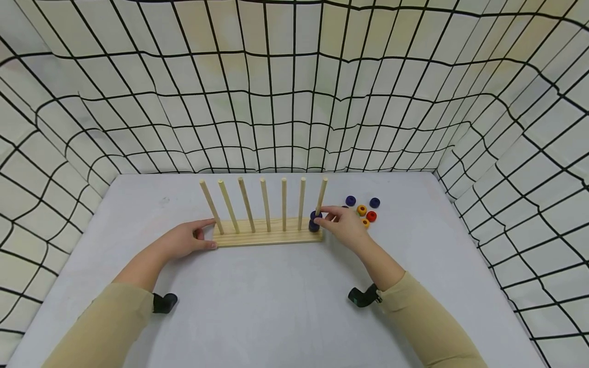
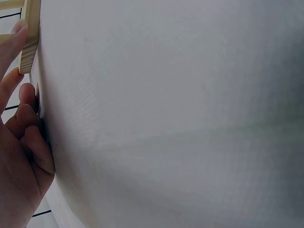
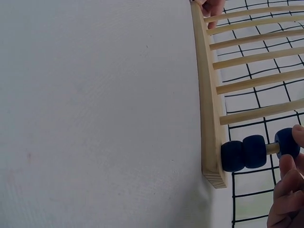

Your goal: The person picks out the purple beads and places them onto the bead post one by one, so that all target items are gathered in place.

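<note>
A wooden peg rack (image 1: 257, 238), a flat base with a row of several upright pegs, lies across the table. My left hand (image 1: 186, 239) grips its left end between thumb and index finger, the other fingers curled below. On the rightmost peg, two blue beads (image 3: 254, 152) sit stacked against the base. Slightly above them, my right hand (image 1: 347, 227) pinches a third blue bead (image 3: 287, 142) with thumb and fingertips. The peg runs through that bead, with a short bare stretch of peg between it and the stack. The other pegs carry no beads.
Loose beads lie right of the rack, behind my right hand: a red bead (image 1: 371, 216), a yellow bead (image 1: 362, 210), another yellow one, and blue beads (image 1: 375, 203), one partly hidden by the hand. Black netting (image 1: 294, 112) over white walls encloses the table's back and sides.
</note>
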Available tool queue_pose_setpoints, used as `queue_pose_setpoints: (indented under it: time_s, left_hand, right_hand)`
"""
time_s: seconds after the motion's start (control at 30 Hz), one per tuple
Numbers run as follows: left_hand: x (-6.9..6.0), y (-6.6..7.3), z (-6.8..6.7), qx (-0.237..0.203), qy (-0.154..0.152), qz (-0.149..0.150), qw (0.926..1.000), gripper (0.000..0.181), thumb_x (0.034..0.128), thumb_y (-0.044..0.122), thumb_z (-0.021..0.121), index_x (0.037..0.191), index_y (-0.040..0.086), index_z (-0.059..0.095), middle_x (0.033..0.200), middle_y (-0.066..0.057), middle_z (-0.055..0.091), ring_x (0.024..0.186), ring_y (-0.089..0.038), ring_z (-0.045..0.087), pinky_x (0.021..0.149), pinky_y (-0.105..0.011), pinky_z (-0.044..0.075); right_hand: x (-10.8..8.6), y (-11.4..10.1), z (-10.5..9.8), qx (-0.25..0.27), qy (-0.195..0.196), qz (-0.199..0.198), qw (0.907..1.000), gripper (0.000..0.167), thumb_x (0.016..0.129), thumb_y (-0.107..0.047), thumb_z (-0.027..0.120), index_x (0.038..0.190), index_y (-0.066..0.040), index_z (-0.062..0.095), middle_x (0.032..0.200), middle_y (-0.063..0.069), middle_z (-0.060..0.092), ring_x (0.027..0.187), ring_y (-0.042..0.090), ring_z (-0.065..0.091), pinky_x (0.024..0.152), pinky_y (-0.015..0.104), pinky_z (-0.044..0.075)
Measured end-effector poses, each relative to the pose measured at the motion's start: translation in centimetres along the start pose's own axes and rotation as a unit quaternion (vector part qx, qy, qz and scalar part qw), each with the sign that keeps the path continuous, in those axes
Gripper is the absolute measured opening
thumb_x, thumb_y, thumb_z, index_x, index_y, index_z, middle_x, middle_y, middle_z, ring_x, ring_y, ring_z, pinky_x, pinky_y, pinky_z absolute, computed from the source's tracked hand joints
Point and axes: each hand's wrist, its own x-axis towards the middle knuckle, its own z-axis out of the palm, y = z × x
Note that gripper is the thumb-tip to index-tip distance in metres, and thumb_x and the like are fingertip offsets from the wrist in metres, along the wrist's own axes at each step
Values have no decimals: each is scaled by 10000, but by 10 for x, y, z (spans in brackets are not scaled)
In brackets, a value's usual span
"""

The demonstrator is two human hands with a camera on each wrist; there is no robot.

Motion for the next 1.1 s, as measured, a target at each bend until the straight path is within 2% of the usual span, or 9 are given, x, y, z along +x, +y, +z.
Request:
queue_pose_setpoints:
  time_s: [0.33,0.87,1.1]
  left_hand:
    - [2,-3,1,-14,-6,-20,10000,851,828,460,781,1494,66,426,818,-43,501,743,-193,453,672,-349,354]
    - [1,-2,0,2,-16,34,10000,849,834,452,778,1493,54,421,808,-43,499,736,-192,451,662,-348,352]
    - [3,-4,0,5,-19,16,10000,853,833,462,775,1496,60,419,810,-43,499,743,-197,455,665,-352,352]
  right_hand:
    - [2,6,4,-235,-186,187,9994,451,903,-393,727,1293,-173,673,913,-5,634,798,191,541,604,296,429]
    - [2,6,4,-227,-301,44,9993,466,899,-380,733,1319,-197,643,890,-19,638,772,190,542,598,303,415]
    - [2,9,-3,-223,-256,14,9994,405,892,-374,744,1258,-214,681,891,-14,625,787,194,541,605,306,429]
